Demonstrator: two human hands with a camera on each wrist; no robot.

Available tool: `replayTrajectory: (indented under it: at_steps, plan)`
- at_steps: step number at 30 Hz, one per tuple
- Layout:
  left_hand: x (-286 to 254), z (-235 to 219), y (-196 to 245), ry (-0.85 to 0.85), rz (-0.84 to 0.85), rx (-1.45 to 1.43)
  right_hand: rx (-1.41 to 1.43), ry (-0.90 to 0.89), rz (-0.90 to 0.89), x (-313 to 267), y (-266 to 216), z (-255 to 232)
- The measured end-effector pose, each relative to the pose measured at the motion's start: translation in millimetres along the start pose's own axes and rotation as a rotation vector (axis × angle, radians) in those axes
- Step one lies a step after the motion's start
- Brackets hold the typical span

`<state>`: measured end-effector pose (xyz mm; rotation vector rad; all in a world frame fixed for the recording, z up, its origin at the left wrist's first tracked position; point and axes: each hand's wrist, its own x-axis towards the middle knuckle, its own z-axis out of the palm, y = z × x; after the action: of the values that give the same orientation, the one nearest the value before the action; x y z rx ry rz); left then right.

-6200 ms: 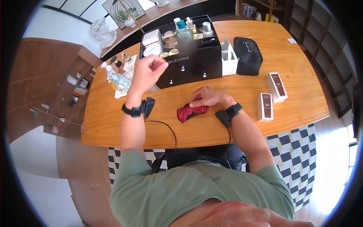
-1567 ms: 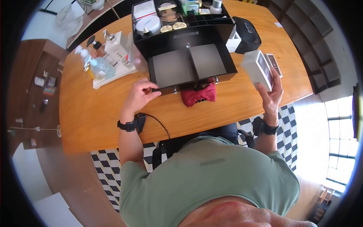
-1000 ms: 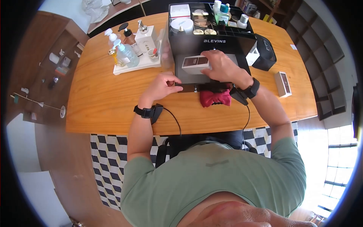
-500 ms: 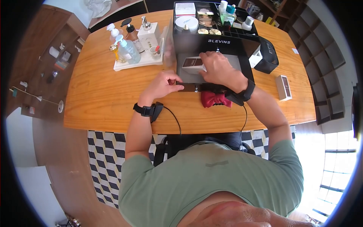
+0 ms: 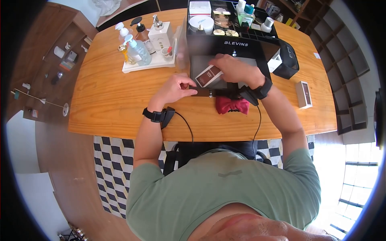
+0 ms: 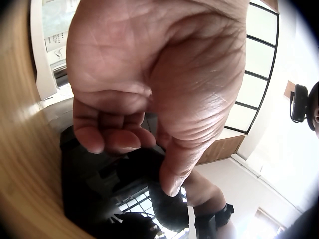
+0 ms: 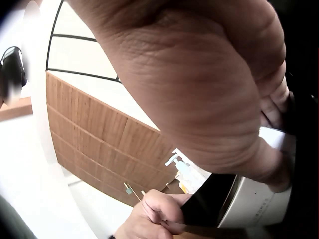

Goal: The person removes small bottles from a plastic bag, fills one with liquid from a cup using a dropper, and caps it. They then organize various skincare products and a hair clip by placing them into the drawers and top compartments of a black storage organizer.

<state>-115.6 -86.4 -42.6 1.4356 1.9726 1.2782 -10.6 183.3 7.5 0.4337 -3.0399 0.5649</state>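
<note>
My right hand (image 5: 235, 69) reaches into the pulled-out drawer (image 5: 247, 62) of a black organizer and grips a white carton with a brown label (image 5: 209, 77). The carton sits at an angle in the left compartment, its label facing up. In the right wrist view, the thumb presses along the white side of the carton (image 7: 259, 199), while the other fingers are mostly hidden. At the drawer's front left corner, my left hand (image 5: 175, 88) pinches the edge between thumb and curled fingers. A red bow (image 5: 233, 105) with a black beaded part lies on the table just before the drawer front.
The organizer top (image 5: 225, 38) carries cosmetics and bottles. Pump bottles stand on a white tray (image 5: 148, 66) to the left. A second carton (image 5: 304, 95) stands at the right, and a black pouch (image 5: 287, 60) leans beside the organizer. Thin cables run from both wrist cameras.
My right hand has let go of the red bow, taken a carton from the right and brought it into the now open drawer. Over the last half second the carton has turned. My left hand stays put.
</note>
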Motion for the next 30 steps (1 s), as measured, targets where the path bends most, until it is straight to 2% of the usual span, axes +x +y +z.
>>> replayTrajectory:
  at_steps: [4, 11, 13, 17, 20, 23, 25, 30]
  plan:
    - [0, 0, 1, 0.003, -0.015, 0.005, -0.147, -0.125, 0.143, 6, -21, -8]
    - [0, -1, 1, -0.002, -0.004, -0.002, -0.189, -0.089, 0.061, 12, -18, -2]
    - [0, -1, 1, -0.003, 0.001, -0.004, -0.211, -0.037, 0.152, 15, -18, 0]
    - [-1, 1, -2, 0.012, -0.004, 0.003, -0.221, -0.100, 0.171, 8, -38, -13]
    - [-1, 1, -1, 0.001, -0.017, 0.003, -0.250, -0.030, 0.217, 7, -49, -13]
    - [1, 0, 1, -0.007, -0.010, 0.002, -0.279, -0.054, 0.205, 12, -56, -16]
    - [1, 0, 2, -0.006, -0.003, -0.001, -0.261, -0.183, 0.175, 18, -57, -17]
    - [-1, 0, 4, 0.001, -0.018, -0.017, -0.272, -0.199, 0.211, 28, -53, -8]
